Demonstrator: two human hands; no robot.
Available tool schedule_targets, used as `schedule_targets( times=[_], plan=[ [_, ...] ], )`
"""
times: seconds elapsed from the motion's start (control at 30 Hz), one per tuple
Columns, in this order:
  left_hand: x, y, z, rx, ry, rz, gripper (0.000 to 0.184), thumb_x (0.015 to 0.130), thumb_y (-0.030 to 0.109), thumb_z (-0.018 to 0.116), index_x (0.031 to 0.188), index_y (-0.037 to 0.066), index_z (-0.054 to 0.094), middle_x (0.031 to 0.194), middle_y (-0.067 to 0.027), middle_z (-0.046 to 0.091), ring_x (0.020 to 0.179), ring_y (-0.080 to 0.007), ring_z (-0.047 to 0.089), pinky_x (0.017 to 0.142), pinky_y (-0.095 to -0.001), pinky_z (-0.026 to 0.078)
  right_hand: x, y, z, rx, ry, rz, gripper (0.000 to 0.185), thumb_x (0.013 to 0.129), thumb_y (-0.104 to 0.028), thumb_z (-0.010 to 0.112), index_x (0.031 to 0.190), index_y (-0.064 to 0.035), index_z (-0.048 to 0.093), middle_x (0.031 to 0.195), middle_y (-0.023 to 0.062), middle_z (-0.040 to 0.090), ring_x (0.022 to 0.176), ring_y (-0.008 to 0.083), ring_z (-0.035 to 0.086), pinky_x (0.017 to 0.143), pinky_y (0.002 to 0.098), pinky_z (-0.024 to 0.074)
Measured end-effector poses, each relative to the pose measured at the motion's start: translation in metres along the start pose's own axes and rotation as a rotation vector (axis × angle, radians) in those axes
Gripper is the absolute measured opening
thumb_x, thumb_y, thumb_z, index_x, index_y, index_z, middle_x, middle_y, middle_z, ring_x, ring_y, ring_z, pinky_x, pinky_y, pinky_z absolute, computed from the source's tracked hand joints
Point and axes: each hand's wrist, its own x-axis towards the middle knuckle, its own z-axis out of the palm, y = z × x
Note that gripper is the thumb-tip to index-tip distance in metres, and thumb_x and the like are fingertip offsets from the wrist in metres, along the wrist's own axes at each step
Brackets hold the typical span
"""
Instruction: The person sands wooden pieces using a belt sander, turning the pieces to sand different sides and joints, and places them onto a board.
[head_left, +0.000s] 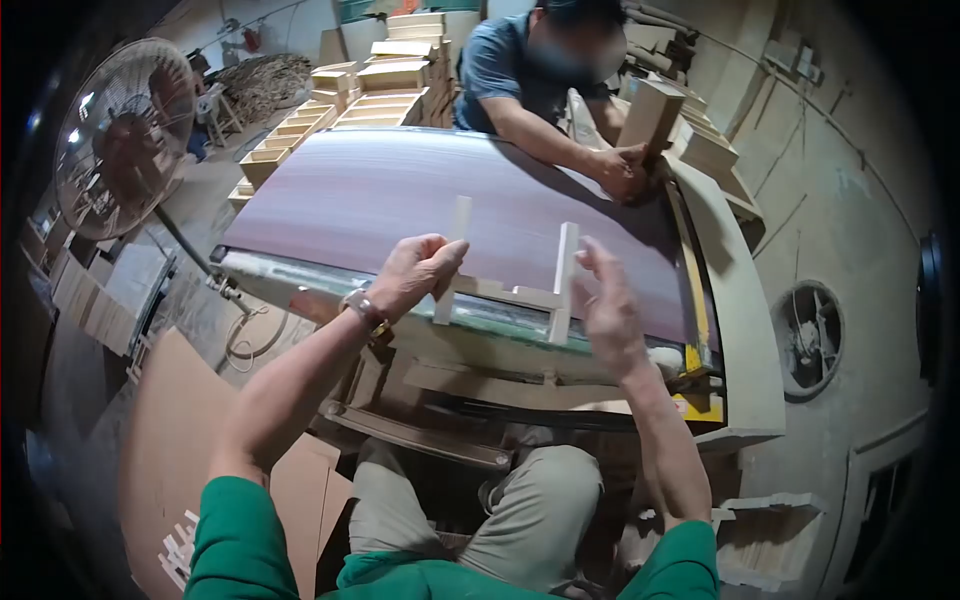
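Note:
A pale wooden frame piece [564,265], shaped like an H with two uprights and a crossbar, is held over the front edge of a wide sanding belt [400,200] with a purplish surface. My left hand [422,270] pinches its left upright near the middle. Just right of the other upright is my right hand [612,305], its fingers apart and slightly blurred, holding nothing. Across the belt, at the far right, a co-worker's hands grip a wooden box [652,115] by the belt's edge.
Stacks of wooden boxes [385,105] rise behind the belt. A large fan [125,140] stands at the left. A yellow metal bracket [705,405] is at the belt's front right corner. Cardboard [190,430] leans at the lower left, near small wood pieces [178,550].

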Motion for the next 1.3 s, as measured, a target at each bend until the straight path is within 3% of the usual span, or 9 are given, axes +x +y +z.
schedule_targets(
  times=[0.1, 0.23, 0.3, 0.37, 0.47, 0.7, 0.87, 1.13, 1.3],
  plan=[
    [0.030, 0.004, 0.036, -0.101, -0.058, -0.072, 0.034, 0.099, 0.038, 0.058, 0.085, 0.007, 0.064, 0.067, 0.0049, 0.054, 0.058, -0.0028, 0.046, 0.053, -0.0210, 0.038, 0.000, 0.009, -0.015, -0.240, -0.246, -0.255, 0.034, 0.087, -0.019, 0.070, 0.116, -0.0032, 0.061, 0.099, 0.0136, 0.063, 0.095, 0.0330, 0.061, 0.086, 0.0393, 0.0492],
    [0.079, -0.012, 0.063, 0.045, -0.098, -0.075, 0.037, 0.098, 0.041, 0.059, 0.089, 0.005, 0.065, 0.066, 0.0028, 0.057, 0.059, -0.0086, 0.053, 0.055, -0.0257, 0.044, 0.005, 0.066, -0.012, -0.176, -0.303, -0.227, 0.021, 0.082, -0.008, 0.073, 0.101, -0.0062, 0.063, 0.093, 0.0093, 0.063, 0.089, 0.0293, 0.061, 0.079, 0.0397, 0.0504],
    [0.107, -0.045, 0.085, 0.650, 0.317, 0.545, 0.039, 0.091, 0.036, 0.066, 0.099, -0.002, 0.063, 0.092, -0.0147, 0.064, 0.090, -0.0317, 0.062, 0.081, -0.0425, 0.050, 0.009, 0.093, -0.009, -0.195, -0.325, -0.206, 0.020, 0.082, -0.008, 0.072, 0.100, -0.0059, 0.064, 0.093, 0.0097, 0.063, 0.089, 0.0295, 0.062, 0.078, 0.0394, 0.0507],
    [0.126, -0.042, 0.102, 0.791, 0.245, 0.820, 0.033, 0.087, 0.031, 0.070, 0.098, 0.001, 0.065, 0.103, -0.0159, 0.062, 0.100, -0.0344, 0.057, 0.089, -0.0436, 0.047, 0.011, 0.117, -0.005, -0.219, -0.353, -0.186, 0.018, 0.083, -0.007, 0.071, 0.100, -0.0056, 0.064, 0.093, 0.0102, 0.063, 0.088, 0.0297, 0.062, 0.077, 0.0392, 0.0510],
    [0.159, -0.055, 0.119, 0.859, -0.168, 0.962, 0.018, 0.086, 0.024, 0.068, 0.087, 0.006, 0.067, 0.089, -0.0096, 0.060, 0.088, -0.0287, 0.058, 0.082, -0.0395, 0.048, 0.012, 0.146, 0.001, -0.115, -0.381, -0.038, 0.013, 0.085, -0.005, 0.069, 0.097, -0.0028, 0.066, 0.094, 0.0111, 0.063, 0.091, 0.0295, 0.061, 0.080, 0.0390, 0.0506],
    [0.203, -0.080, 0.104, 0.750, -0.154, 0.966, 0.009, 0.086, 0.016, 0.063, 0.081, 0.009, 0.064, 0.085, -0.0087, 0.059, 0.083, -0.0277, 0.057, 0.075, -0.0385, 0.047, 0.043, 0.172, 0.033, -0.128, -0.417, 0.086, 0.012, 0.088, -0.011, 0.067, 0.096, -0.0026, 0.069, 0.091, 0.0109, 0.063, 0.091, 0.0277, 0.061, 0.081, 0.0370, 0.0498],
    [0.214, -0.099, 0.019, 0.794, -0.093, 0.915, 0.011, 0.091, 0.014, 0.057, 0.084, 0.007, 0.062, 0.083, -0.0095, 0.057, 0.084, -0.0301, 0.055, 0.078, -0.0393, 0.045, 0.085, 0.172, 0.116, -0.019, -0.400, -0.075, 0.012, 0.088, -0.012, 0.066, 0.094, -0.0031, 0.070, 0.090, 0.0121, 0.063, 0.088, 0.0294, 0.061, 0.079, 0.0387, 0.0496],
    [0.093, -0.108, -0.109, 0.953, 0.007, 0.640, 0.014, 0.093, 0.015, 0.053, 0.088, 0.005, 0.062, 0.089, -0.0136, 0.060, 0.087, -0.0345, 0.056, 0.077, -0.0430, 0.046, 0.084, 0.070, 0.234, 0.189, -0.506, -0.170, 0.006, 0.081, -0.003, 0.058, 0.077, -0.0039, 0.062, 0.085, 0.0136, 0.059, 0.086, 0.0303, 0.059, 0.075, 0.0392, 0.0498],
    [0.003, -0.095, -0.103, 1.170, 0.610, 0.515, 0.047, 0.090, 0.027, 0.064, 0.125, -0.001, 0.051, 0.115, -0.0195, 0.056, 0.111, -0.0355, 0.055, 0.094, -0.0427, 0.046, 0.042, -0.002, 0.199, 0.121, -0.466, -0.459, 0.009, 0.079, -0.001, 0.057, 0.071, -0.0035, 0.056, 0.082, 0.0119, 0.056, 0.080, 0.0269, 0.057, 0.076, 0.0380, 0.0486]
  ],
)
